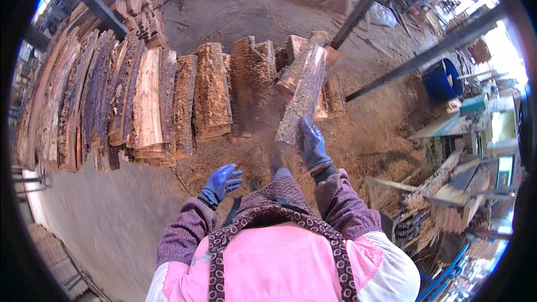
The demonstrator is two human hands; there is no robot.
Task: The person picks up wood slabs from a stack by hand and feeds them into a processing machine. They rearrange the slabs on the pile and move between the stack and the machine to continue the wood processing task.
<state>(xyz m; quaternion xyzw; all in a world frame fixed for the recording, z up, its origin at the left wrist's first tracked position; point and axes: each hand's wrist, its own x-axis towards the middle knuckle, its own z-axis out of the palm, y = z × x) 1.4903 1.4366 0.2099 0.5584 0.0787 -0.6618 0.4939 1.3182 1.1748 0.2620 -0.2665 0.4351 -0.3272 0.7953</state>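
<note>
A long, bark-covered wood slab (305,95) lies slantwise in front of me, its far end over the pile. My right hand (314,144), in a blue glove, grips the slab's right edge close to its near end. To the left, my left hand (222,183) hangs in the air in a blue glove, holding nothing, its fingers apart and slightly bent. Beyond it stands a row of stacked rough slabs (212,92). Another stack (253,84) is partly hidden behind the held slab, and a few shorter pieces (334,94) lie at its right.
Long stacked boards (72,100) fill the left side. Dark metal posts (422,56) slant across the upper right. A blue barrel (442,81) stands at the right, with machinery (475,106) and wood piles (447,212) nearer. Sawdust covers the ground (375,128).
</note>
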